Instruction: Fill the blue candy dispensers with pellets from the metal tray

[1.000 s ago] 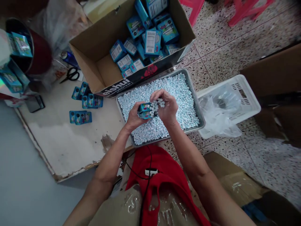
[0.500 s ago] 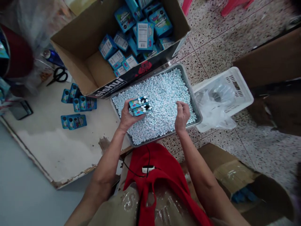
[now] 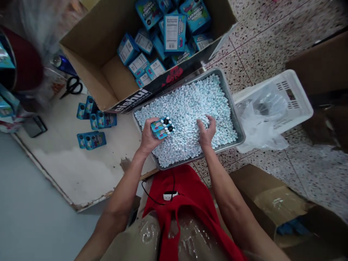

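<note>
A metal tray (image 3: 236,119) on the floor is heaped with small pale blue and white candies (image 3: 190,101). My left hand (image 3: 149,136) is closed around two small blue boxes (image 3: 162,128) held together over the tray's near left corner; a few candies show at their open ends. My right hand (image 3: 206,129) rests in the candies toward the tray's right side, fingers curled and dug into them.
A cardboard carton (image 3: 94,50) with several blue boxes stands behind the tray. More small blue boxes (image 3: 95,119) and scissors (image 3: 71,86) lie on a white board (image 3: 70,166) at left. A white basket (image 3: 296,101) holding a clear bag sits right. A brown box (image 3: 261,195) lies near my right arm.
My right hand left the boxes in my left hand, where it was pouring candies, and dropped to the right into the tray's candies. My left hand keeps holding the boxes.
</note>
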The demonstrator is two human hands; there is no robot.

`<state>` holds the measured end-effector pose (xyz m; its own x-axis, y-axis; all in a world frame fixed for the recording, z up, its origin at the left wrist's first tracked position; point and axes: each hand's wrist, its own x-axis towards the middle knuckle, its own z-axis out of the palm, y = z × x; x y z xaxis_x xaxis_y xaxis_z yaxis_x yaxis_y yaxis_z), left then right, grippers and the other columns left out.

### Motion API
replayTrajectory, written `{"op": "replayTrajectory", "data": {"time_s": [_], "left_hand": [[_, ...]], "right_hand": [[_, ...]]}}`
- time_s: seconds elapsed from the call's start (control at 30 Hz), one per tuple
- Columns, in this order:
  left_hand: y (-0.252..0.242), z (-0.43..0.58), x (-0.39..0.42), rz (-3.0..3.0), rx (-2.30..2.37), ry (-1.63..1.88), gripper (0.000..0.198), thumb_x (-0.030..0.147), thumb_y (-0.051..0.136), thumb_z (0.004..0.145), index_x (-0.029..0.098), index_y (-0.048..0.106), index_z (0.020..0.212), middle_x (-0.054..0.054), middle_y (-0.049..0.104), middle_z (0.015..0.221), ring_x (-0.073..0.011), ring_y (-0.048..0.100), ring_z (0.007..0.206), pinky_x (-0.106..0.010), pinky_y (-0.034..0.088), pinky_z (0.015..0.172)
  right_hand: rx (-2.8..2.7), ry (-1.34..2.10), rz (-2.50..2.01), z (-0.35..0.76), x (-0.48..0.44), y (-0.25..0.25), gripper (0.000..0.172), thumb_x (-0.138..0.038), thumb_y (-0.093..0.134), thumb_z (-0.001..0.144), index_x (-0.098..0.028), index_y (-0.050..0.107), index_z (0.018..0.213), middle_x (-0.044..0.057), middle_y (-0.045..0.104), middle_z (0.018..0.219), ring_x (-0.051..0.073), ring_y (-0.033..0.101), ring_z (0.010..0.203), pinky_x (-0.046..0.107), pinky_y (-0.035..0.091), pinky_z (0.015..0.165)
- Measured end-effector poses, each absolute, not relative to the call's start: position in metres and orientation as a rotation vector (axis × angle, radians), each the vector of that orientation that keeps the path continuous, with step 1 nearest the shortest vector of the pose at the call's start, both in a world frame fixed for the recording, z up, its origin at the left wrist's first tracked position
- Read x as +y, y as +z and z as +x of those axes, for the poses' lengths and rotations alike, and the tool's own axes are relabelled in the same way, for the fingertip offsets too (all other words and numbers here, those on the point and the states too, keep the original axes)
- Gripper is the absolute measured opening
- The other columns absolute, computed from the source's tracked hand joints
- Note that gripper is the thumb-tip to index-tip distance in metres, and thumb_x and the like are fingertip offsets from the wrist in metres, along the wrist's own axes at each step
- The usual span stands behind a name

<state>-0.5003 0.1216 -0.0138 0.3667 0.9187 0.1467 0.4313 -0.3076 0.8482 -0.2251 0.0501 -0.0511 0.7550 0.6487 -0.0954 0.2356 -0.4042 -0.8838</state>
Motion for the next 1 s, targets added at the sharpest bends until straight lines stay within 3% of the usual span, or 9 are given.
{"op": "replayTrajectory", "data": {"time_s": [0.17,0.33,0.57,0.67,0.8,1.0], "left_hand": [[-0.002,-0.494,0.121,2.025,1.221,0.806,0.07,0.03,0.092,0.074,0.025,0.053,0.132,-0.009,0.069,0.125,-0.0292,0.071,0.115,-0.048,0.062,0.099],[0.024,-0.485,0.125,2.171,1.246,0.698,0.059,0.022,0.084,0.077,0.026,0.055,0.129,-0.008,0.07,0.126,-0.0298,0.069,0.118,-0.047,0.059,0.103],[0.04,-0.481,0.13,2.221,1.206,0.604,0.054,0.013,0.08,0.07,0.024,0.063,0.12,-0.01,0.072,0.116,-0.034,0.069,0.106,-0.051,0.058,0.095],[0.042,-0.483,0.127,2.102,1.154,0.648,0.058,0.015,0.082,0.069,0.027,0.063,0.122,-0.007,0.072,0.117,-0.0305,0.071,0.105,-0.048,0.06,0.094],[0.043,-0.484,0.121,1.907,1.22,0.696,0.065,0.02,0.086,0.066,0.027,0.061,0.126,-0.003,0.074,0.117,-0.0251,0.074,0.1,-0.039,0.061,0.089],[0.046,-0.48,0.12,1.836,1.24,0.636,0.066,0.019,0.088,0.065,0.026,0.062,0.125,0.0,0.077,0.114,-0.0227,0.075,0.097,-0.033,0.06,0.087]], "right_hand": [[-0.163,1.014,-1.578,-0.234,0.066,-0.038,0.044,-0.058,0.079,0.071,-0.024,0.068,0.097,-0.001,0.069,0.088,0.022,0.069,0.095,0.042,0.06,0.093],[-0.071,1.36,-1.242,-0.249,0.087,-0.007,0.042,-0.066,0.07,0.077,-0.025,0.069,0.086,0.002,0.067,0.073,0.027,0.074,0.088,0.045,0.065,0.078],[-0.43,1.277,-1.03,-0.29,0.104,0.055,0.04,-0.066,0.054,0.088,-0.027,0.062,0.08,0.005,0.072,0.092,0.023,0.072,0.096,0.043,0.061,0.09],[-0.549,1.177,-1.072,-0.299,0.104,0.075,0.04,-0.062,0.05,0.093,-0.026,0.058,0.076,0.005,0.072,0.102,0.021,0.069,0.095,0.042,0.058,0.092],[-0.555,1.079,-1.121,-0.3,0.104,0.083,0.044,-0.063,0.049,0.094,-0.025,0.057,0.074,0.006,0.07,0.101,0.02,0.066,0.088,0.041,0.058,0.087],[-0.629,1.091,-1.104,-0.293,0.106,0.08,0.045,-0.068,0.045,0.098,-0.028,0.064,0.089,0.004,0.071,0.104,0.019,0.065,0.083,0.041,0.055,0.085]]}}
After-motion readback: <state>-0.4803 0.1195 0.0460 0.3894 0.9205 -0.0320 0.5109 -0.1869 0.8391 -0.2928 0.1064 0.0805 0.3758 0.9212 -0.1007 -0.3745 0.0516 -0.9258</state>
